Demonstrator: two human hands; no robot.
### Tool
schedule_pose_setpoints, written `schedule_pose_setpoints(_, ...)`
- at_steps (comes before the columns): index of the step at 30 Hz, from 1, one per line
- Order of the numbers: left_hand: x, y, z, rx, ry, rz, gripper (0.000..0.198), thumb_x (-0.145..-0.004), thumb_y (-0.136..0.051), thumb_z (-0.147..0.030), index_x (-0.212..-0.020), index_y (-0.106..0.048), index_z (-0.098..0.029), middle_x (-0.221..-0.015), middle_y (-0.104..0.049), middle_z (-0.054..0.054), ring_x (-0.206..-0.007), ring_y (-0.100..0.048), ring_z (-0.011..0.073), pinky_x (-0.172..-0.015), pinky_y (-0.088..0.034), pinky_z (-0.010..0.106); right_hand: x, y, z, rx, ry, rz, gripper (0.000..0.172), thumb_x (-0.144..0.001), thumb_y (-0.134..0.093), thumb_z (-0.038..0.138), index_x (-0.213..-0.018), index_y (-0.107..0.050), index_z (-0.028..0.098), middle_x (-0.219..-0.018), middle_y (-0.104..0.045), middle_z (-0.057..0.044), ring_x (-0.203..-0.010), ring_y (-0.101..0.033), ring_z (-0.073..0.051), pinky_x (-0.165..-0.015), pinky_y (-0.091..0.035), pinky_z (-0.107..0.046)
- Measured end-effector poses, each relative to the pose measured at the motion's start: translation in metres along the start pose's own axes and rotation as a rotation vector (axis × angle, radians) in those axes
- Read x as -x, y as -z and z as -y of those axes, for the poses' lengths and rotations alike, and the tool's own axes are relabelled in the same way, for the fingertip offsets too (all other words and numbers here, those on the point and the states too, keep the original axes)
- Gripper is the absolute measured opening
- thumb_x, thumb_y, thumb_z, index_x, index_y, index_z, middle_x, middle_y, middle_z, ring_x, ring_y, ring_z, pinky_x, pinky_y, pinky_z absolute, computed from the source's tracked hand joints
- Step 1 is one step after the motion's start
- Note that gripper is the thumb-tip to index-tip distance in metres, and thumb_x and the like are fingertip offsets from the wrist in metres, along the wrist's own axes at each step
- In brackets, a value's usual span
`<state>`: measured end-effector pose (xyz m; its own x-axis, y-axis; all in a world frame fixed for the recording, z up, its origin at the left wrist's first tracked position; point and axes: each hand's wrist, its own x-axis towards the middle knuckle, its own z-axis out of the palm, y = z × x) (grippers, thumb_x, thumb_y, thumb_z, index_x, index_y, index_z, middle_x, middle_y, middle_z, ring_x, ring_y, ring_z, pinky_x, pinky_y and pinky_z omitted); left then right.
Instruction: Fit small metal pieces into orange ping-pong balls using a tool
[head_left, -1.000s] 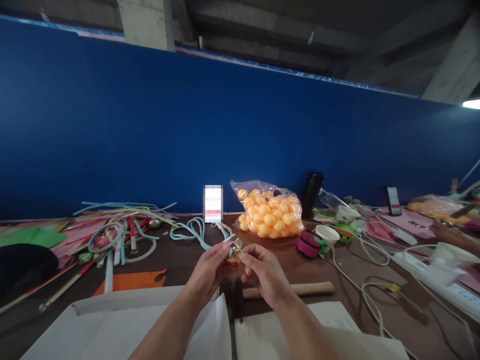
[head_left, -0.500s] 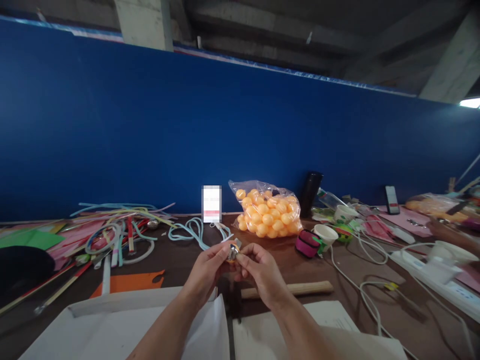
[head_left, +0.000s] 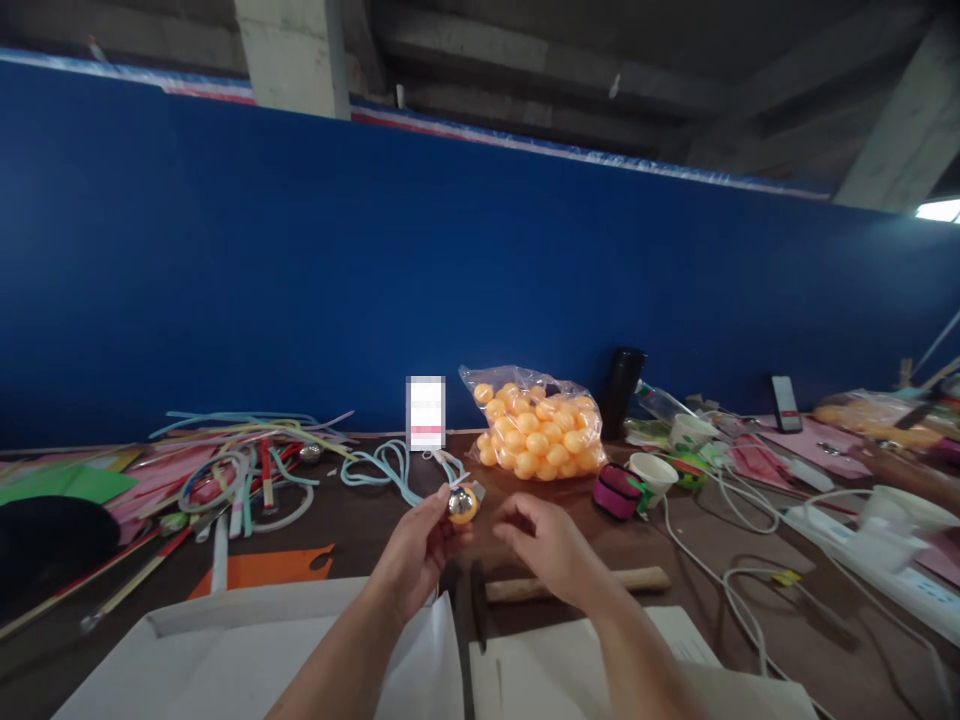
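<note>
My left hand (head_left: pixel 416 552) is closed on a shiny metal ball (head_left: pixel 460 505), silver with an orange-gold edge, between thumb and fingers. A small pale piece (head_left: pixel 478 490) shows just behind the ball. Apart from it, to the right, my right hand (head_left: pixel 551 545) is closed with its fingers curled towards the thumb. Whether anything small sits in that pinch is hidden. Below both hands lies a hammer with a wooden handle (head_left: pixel 637 580) and a dark head (head_left: pixel 478 607).
Beyond the hands stand a clear bag of orange balls (head_left: pixel 536 430) and a bright-screened phone (head_left: pixel 426 412). Light-blue cord (head_left: pixel 379 470) and a pile of tubes and sticks (head_left: pixel 244 475) lie left. Paper cups (head_left: pixel 652 470), cables and a power strip (head_left: pixel 847 545) are right.
My right hand has let go of the metal ball and drawn away to the right. My left hand still holds the ball, now turned with its round shiny side showing.
</note>
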<state>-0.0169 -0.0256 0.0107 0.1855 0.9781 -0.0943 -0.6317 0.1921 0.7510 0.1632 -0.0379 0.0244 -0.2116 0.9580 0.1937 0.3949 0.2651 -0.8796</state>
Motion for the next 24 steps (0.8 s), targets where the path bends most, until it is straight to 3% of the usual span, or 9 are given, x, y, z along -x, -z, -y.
schedule_pose_setpoints(2, -0.002, 0.003, 0.0, 0.045, 0.016, -0.037, 0.025, -0.083, -0.062, -0.03, -0.09, -0.067, -0.007, -0.075, -0.067, 0.009, -0.059, -0.061, 0.0112, -0.054, -0.055, 0.022, 0.007, 0.013, -0.003, 0.361, -0.014, 0.085, 0.011, -0.068, -0.069, 0.028, -0.076, -0.066, 0.021, -0.076, -0.066, 0.0, -0.071, -0.06, -0.017, -0.06, -0.04, -0.024)
schedule_pose_setpoints(4, -0.005, 0.006, -0.001, 0.096, 0.035, -0.062, 0.023, -0.083, -0.061, -0.029, -0.088, -0.066, -0.007, -0.072, -0.067, 0.009, -0.057, -0.061, 0.0109, -0.053, -0.055, 0.021, 0.011, 0.021, -0.004, 0.597, -0.085, 0.184, 0.026, -0.056, -0.078, 0.029, -0.08, -0.069, 0.023, -0.081, -0.068, -0.001, -0.076, -0.062, -0.021, -0.061, -0.039, -0.025)
schedule_pose_setpoints(6, -0.006, 0.008, -0.003, 0.138, 0.045, -0.083, 0.019, -0.083, -0.061, -0.026, -0.085, -0.065, -0.008, -0.072, -0.067, 0.008, -0.056, -0.062, 0.0106, -0.052, -0.055, 0.02, 0.013, 0.023, -0.004, 0.73, -0.124, 0.258, 0.037, -0.048, -0.081, 0.03, -0.083, -0.071, 0.024, -0.086, -0.069, -0.003, -0.08, -0.063, -0.024, -0.062, -0.039, -0.027)
schedule_pose_setpoints(9, -0.007, 0.008, -0.005, 0.164, 0.055, -0.104, 0.015, -0.083, -0.061, -0.023, -0.083, -0.064, -0.008, -0.073, -0.068, 0.009, -0.055, -0.062, 0.0104, -0.05, -0.054, 0.02, 0.011, 0.019, -0.003, 0.824, -0.153, 0.316, 0.035, -0.05, -0.079, 0.024, -0.084, -0.072, 0.025, -0.089, -0.071, -0.004, -0.083, -0.064, -0.025, -0.062, -0.038, -0.027)
schedule_pose_setpoints(12, -0.005, 0.007, -0.008, 0.163, 0.065, -0.103, 0.017, -0.084, -0.059, -0.022, -0.091, -0.064, -0.007, -0.074, -0.068, 0.008, -0.055, -0.062, 0.0102, -0.05, -0.054, 0.019, 0.009, 0.017, -0.005, 0.835, -0.194, 0.328, 0.029, -0.055, -0.073, 0.018, -0.083, -0.071, 0.026, -0.088, -0.071, -0.003, -0.081, -0.065, -0.024, -0.061, -0.038, -0.027)
schedule_pose_setpoints(16, -0.006, 0.007, -0.008, 0.151, 0.057, -0.105, 0.02, -0.084, -0.06, -0.024, -0.095, -0.065, -0.007, -0.076, -0.068, 0.008, -0.055, -0.062, 0.0099, -0.05, -0.054, 0.019, 0.009, 0.022, -0.011, 0.762, -0.102, 0.289, 0.019, -0.067, -0.064, 0.016, -0.084, -0.068, 0.023, -0.09, -0.069, -0.004, -0.085, -0.062, -0.023, -0.068, -0.039, -0.028)
schedule_pose_setpoints(24, -0.01, 0.008, -0.006, 0.131, -0.005, -0.102, 0.023, -0.086, -0.057, -0.026, -0.096, -0.065, -0.007, -0.073, -0.067, 0.008, -0.058, -0.063, 0.0107, -0.055, -0.055, 0.02, 0.008, 0.034, 0.0, 0.347, 0.067, 0.106, 0.012, -0.088, -0.052, 0.029, -0.091, -0.06, 0.022, -0.088, -0.064, -0.001, -0.081, -0.059, -0.015, -0.073, -0.043, -0.026)
